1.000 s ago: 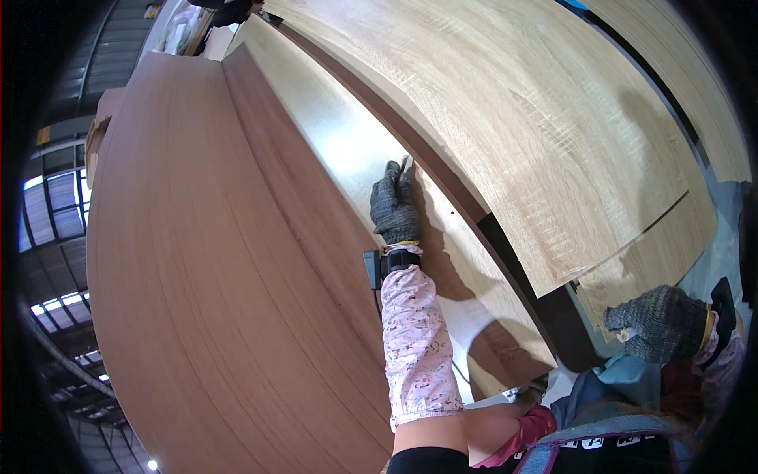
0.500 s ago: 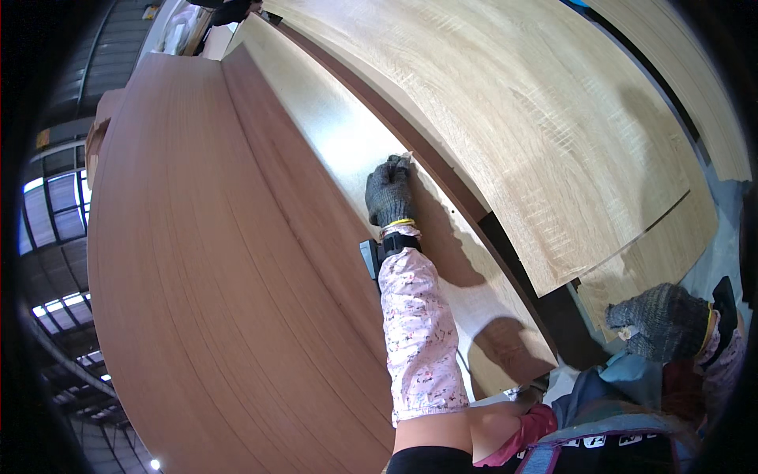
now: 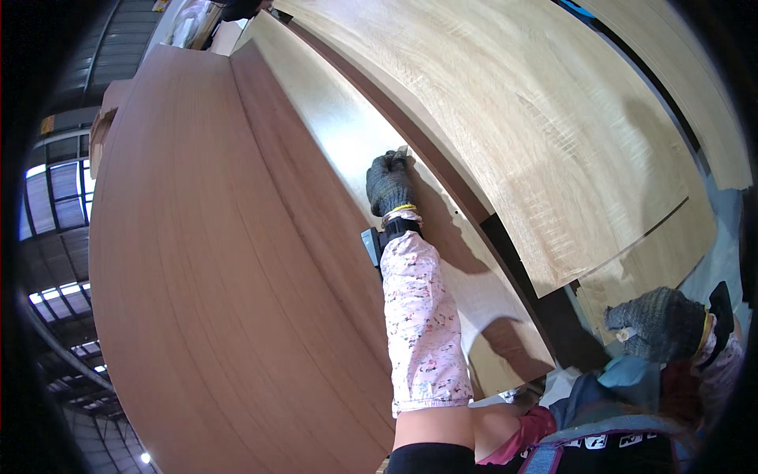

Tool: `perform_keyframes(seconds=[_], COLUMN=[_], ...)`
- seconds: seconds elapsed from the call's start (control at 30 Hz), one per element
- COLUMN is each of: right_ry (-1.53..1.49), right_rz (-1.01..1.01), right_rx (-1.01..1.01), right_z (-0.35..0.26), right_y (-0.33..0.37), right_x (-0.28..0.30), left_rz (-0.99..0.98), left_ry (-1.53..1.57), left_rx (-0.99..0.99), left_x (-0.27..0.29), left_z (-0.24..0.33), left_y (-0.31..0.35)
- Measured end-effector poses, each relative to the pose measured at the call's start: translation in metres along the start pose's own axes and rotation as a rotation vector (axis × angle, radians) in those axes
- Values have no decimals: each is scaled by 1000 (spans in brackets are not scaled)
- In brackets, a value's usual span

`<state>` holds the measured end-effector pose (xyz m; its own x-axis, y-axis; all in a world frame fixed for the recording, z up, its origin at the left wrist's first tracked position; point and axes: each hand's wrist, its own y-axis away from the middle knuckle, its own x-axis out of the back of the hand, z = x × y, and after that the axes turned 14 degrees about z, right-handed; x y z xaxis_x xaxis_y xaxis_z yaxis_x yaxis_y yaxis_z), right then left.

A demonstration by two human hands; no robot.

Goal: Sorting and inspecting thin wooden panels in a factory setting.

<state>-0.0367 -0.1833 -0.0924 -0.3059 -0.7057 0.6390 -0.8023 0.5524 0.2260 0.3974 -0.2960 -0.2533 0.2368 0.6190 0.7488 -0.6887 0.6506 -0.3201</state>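
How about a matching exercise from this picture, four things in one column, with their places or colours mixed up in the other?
1. left hand
2. right hand
3. reddish-brown panel
4. left sleeve

A. pink with a small print
B. lower right of the picture
C. over the narrow pale board
D. large, left of the picture

Pairs: 1-C, 2-B, 3-D, 4-A

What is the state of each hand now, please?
Left hand: closed, holding a small pale piece at its fingertips.
Right hand: closed, holding another pale piece.
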Motion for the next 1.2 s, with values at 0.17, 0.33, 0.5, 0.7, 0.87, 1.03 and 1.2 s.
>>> perform_keyframes(seconds=[0.17,0.33,0.5,0.7,0.87,1.03,1.2], right_ry=[79,129,142,106,131,93,115], right_rz=[-17,-68,-45,-71,-22,52,27], right_rx=[-11,68,96,71,98,92,84], right_z=[8,11,10,3,7,10,5], right_y=[5,3,0,-7,-5,4,-9], right_x=[-7,-8,-11,-3,-10,-11,-11], left_rz=[-145,-205,-196,-196,-297,-361,-208], left_ry=[17,45,-21,-23,-25,-16,-29], left_rx=[134,146,136,138,117,148,179], left_x=[26,29,26,21,25,20,21], left_z=[11,9,13,11,13,16,16], left_y=[9,8,4,-2,-4,2,-1])
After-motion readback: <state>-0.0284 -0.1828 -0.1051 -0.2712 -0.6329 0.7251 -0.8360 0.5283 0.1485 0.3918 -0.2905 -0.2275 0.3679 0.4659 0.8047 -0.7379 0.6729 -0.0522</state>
